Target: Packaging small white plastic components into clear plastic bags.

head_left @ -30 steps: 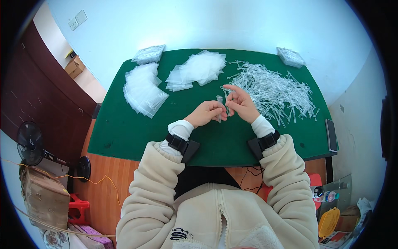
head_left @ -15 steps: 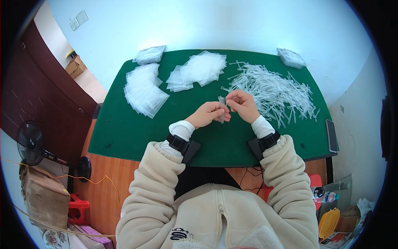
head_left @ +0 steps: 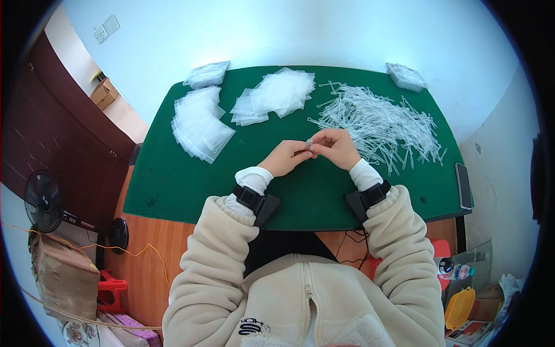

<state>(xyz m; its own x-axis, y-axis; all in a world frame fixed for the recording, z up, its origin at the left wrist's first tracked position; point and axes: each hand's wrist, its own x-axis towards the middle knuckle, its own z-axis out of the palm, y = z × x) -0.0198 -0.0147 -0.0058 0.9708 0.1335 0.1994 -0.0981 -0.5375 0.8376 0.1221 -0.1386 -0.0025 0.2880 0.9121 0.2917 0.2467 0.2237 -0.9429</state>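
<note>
My left hand [head_left: 285,158] and my right hand [head_left: 337,148] meet over the near middle of the table, fingertips pinched together. Between them is a small clear plastic bundle [head_left: 309,144], mostly hidden by the fingers. Just beyond my right hand spreads a loose pile of thin clear plastic strips [head_left: 376,124] with looped ends. Overlapping clear flat bags [head_left: 277,95] lie at the far middle. More clear bags [head_left: 199,124] are fanned out on the left.
The green table [head_left: 191,191] stands against a pale wall. A clear filled packet [head_left: 207,74] sits at each far corner, the other packet [head_left: 406,77] being on the right. A phone [head_left: 463,185] lies at the right edge. A black fan [head_left: 43,196] stands on the floor at left.
My right hand has closed in on my left, and its fingers now meet the left fingertips. The clear bundle, which stood out between the hands before, is now mostly covered.
</note>
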